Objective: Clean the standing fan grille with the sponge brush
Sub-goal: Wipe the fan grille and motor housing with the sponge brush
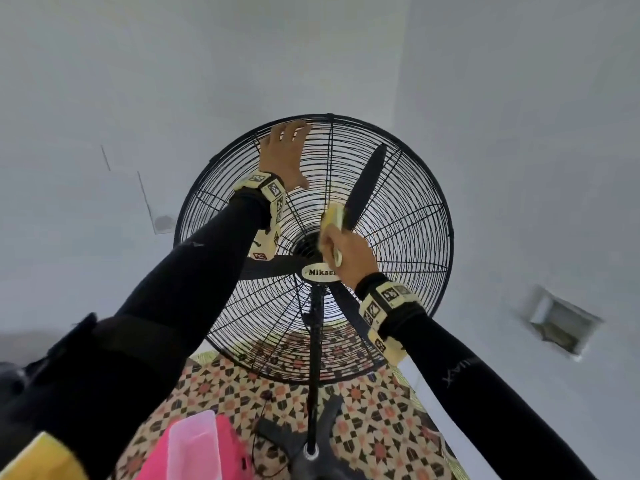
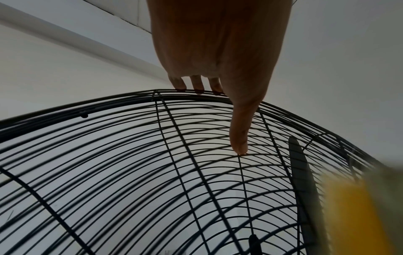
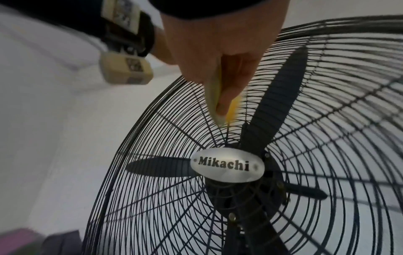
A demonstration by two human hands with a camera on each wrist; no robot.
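Head view, frame centre: your right hand point(image 1: 349, 252) pinches the yellow sponge brush point(image 1: 334, 216) against the black wire fan grille point(image 1: 415, 237); your left hand point(image 1: 285, 150), fingers spread, rests on its top rim.

My sponge brush point(image 1: 333, 216) is yellow with a pale backing, set against the black grille point(image 1: 415, 237); at the grille's centre sits a silver badge point(image 3: 226, 165) with black lettering, and below the grille the floor point(image 1: 381, 420) shows star-patterned tiles in cream, black and red
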